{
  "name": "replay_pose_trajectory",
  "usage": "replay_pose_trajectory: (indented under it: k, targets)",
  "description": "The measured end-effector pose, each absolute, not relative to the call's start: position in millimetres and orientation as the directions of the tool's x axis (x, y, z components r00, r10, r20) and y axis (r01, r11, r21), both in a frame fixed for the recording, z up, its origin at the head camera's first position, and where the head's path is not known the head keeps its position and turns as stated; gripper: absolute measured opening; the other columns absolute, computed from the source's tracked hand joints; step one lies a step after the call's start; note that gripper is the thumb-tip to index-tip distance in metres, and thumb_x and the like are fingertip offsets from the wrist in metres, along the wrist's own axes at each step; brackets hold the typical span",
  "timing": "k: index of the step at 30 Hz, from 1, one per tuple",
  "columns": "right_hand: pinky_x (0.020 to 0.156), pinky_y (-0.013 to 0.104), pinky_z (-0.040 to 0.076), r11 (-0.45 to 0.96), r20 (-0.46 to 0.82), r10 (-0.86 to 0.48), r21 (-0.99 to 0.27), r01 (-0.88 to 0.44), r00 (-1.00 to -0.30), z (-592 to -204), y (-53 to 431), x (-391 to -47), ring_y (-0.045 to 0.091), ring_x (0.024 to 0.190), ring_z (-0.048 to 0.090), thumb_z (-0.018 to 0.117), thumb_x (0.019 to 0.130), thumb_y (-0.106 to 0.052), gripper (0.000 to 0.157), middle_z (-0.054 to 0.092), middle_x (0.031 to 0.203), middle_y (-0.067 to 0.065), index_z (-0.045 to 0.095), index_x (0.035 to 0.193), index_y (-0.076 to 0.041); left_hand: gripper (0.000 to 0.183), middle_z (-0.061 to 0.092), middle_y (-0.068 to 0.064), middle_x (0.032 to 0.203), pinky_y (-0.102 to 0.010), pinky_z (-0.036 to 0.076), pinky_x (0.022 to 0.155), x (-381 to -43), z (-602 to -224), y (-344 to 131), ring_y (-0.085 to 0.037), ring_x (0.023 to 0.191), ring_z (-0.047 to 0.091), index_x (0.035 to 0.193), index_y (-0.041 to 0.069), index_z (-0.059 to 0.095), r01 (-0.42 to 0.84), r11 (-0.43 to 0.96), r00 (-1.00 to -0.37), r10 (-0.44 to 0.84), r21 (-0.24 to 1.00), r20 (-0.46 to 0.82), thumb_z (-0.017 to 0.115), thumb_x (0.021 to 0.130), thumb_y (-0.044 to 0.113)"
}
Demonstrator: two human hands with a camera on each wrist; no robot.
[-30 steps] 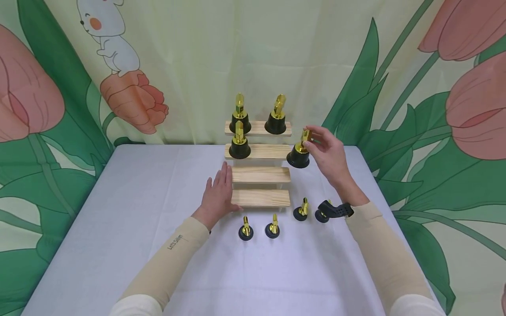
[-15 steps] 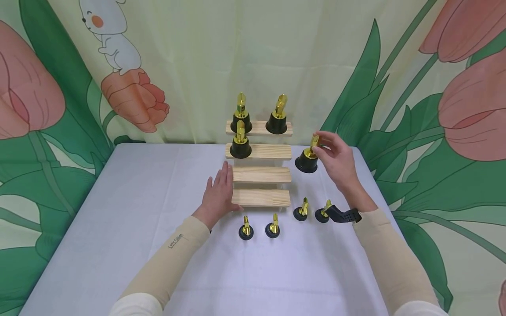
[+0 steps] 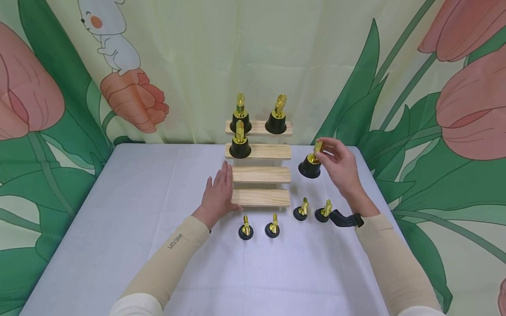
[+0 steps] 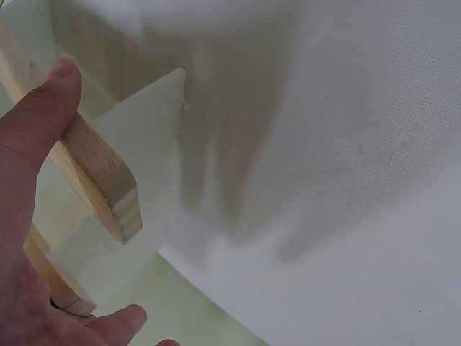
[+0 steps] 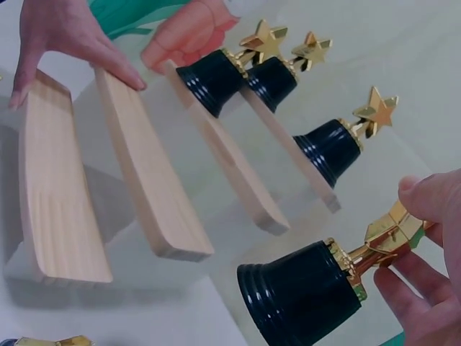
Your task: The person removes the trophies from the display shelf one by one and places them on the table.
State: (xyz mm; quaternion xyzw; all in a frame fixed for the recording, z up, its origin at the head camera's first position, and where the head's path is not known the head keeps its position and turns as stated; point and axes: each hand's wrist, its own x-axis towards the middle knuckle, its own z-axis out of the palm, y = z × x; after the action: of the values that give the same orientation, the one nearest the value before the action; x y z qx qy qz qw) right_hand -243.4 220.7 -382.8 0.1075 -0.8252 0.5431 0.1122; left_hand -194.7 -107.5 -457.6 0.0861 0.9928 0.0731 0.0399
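Observation:
My right hand (image 3: 341, 166) pinches a small trophy (image 3: 310, 169) with a black base by its gold star top, to the right of a tiered wooden stand (image 3: 261, 198). In the right wrist view, thumb and fingers are on the gold star of this trophy (image 5: 302, 295), apart from the shelves. My left hand (image 3: 216, 192) rests against the stand's left side with fingers extended; its thumb (image 4: 54, 101) touches a wooden shelf board (image 4: 94, 166). Two star trophies (image 3: 276, 122) stand on the top shelf, and another trophy (image 3: 240, 147) is at the left of the second shelf.
Several smaller-looking trophies stand on the white tablecloth (image 3: 170, 175): two in front of the stand, one trophy (image 3: 246, 230) left of the other (image 3: 272, 228), and two at the right, one (image 3: 301, 211) beside another (image 3: 323, 213) near the right wrist strap. A printed curtain (image 3: 197, 66) hangs behind.
My right hand has carried the trophy rightward and nearer to me, away from the second shelf's right end. My left hand stays in place on the stand.

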Motion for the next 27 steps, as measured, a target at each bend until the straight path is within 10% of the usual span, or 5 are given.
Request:
replay_pose_trajectory:
  k: [27]
  targets:
    - [0.097,0.010,0.046,0.389,0.219,-0.044,-0.895,-0.218,-0.975,-420.0,231.9,-234.3,0.022,0.131,0.053,0.063,0.097,-0.016,0.040,0.054,0.138,0.003,0.054,0.137,-0.013,0.139,-0.002,-0.020,0.167,-0.059,0.026,0.119,-194.3,-457.0,-106.1,-0.037,0.150,0.025,0.157,-0.002,0.000,0.158,0.974,-0.983,0.170,0.165,-0.066,0.088,0.066,0.053]
